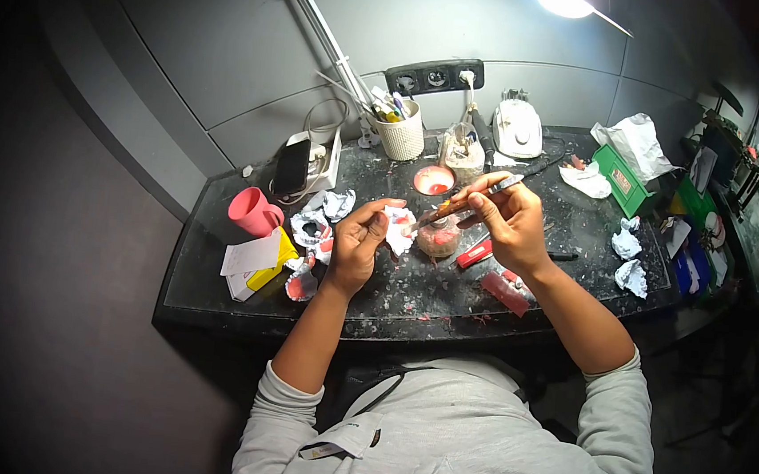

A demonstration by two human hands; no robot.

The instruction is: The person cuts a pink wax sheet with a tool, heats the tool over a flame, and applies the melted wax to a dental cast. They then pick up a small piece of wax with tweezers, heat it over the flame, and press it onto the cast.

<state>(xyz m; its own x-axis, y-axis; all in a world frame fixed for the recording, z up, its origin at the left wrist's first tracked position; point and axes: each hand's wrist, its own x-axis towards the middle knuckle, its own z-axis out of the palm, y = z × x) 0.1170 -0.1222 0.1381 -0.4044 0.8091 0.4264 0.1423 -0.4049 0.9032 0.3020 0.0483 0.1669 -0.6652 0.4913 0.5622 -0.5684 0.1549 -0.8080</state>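
My left hand (357, 244) is closed on a white plaster dental model (400, 231) with some pink on it, held above the desk. In my right hand (510, 222) is a slim handled tool (446, 208), pinched in the fingers, its tip at the right side of the model. Just below the tool stands a glass burner jar (439, 239) with reddish contents. Behind the hands sits a round dish of pink wax (435, 181). A red box-like object (474, 253) and a pink wax sheet (506, 293) lie under my right hand.
At the left are a pink mug (255, 213), a yellow box (272, 262), more plaster models (310, 229) and a phone (292, 167). A pen holder (400, 132) and a white device (517, 128) stand behind. A green box (622, 181) is at the right.
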